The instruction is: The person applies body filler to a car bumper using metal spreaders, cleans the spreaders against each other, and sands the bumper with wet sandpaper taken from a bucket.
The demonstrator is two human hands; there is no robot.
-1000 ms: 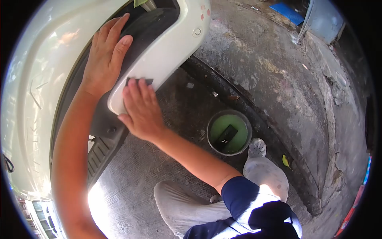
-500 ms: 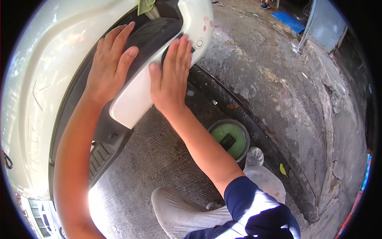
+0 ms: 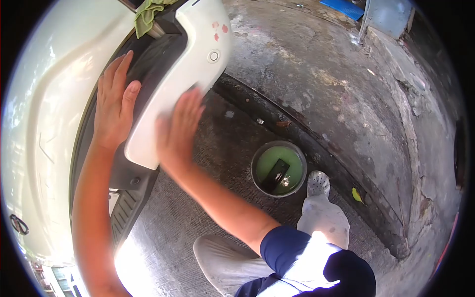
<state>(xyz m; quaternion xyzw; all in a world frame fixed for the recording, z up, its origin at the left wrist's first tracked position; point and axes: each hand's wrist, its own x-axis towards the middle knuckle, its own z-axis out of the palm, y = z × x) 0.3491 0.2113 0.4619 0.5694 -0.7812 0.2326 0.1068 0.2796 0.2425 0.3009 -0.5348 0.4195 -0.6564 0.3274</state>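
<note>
My left hand lies with fingers stretched out on the black trim of a white vehicle's rear end. It holds nothing. My right hand, smeared by motion, lies flat on the white bumper corner. A dark flat pad shows slightly at its fingertips; the hand hides most of it, and its exact kind is unclear. Above the hand, the bumper carries a round sensor and several reddish spots. A green cloth hangs over the trim's upper end.
A round bucket of greenish water stands on the ground, right of my right forearm, with a dark block in it. Beside it is my foot in a perforated shoe. A gutter runs along the sloped concrete.
My right hand has slid down the bumper, away from the round sensor, which is now uncovered. The view has shifted; the left hand stays on the black trim.
</note>
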